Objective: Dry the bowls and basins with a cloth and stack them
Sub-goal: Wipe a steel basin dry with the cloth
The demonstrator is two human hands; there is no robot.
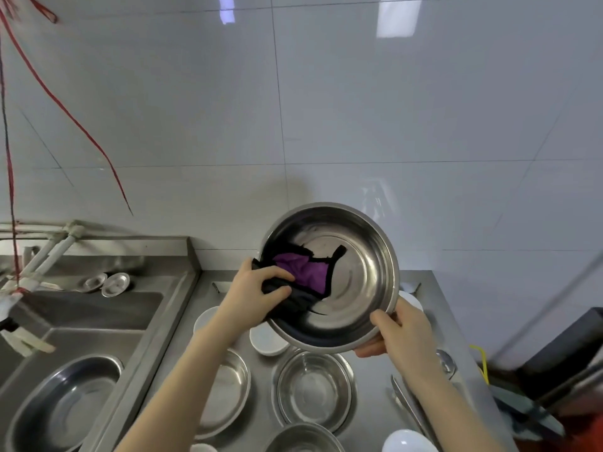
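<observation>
A large steel basin (355, 275) is held tilted above the counter, its inside facing me. My right hand (399, 334) grips its lower right rim. My left hand (261, 288) grips a black and purple cloth (305, 272) and presses it against the basin's inner left wall. Below on the steel counter (443, 308) lie a steel basin (313, 389), a shallower steel basin (228, 389) partly behind my left forearm, and white bowls (267, 340).
A sink (81, 308) at the left holds a big steel basin (68, 406) and two small steel dishes (114, 283). More bowls (408, 442) sit at the bottom edge. Steel tongs (411, 406) lie at the right. The tiled wall stands close behind.
</observation>
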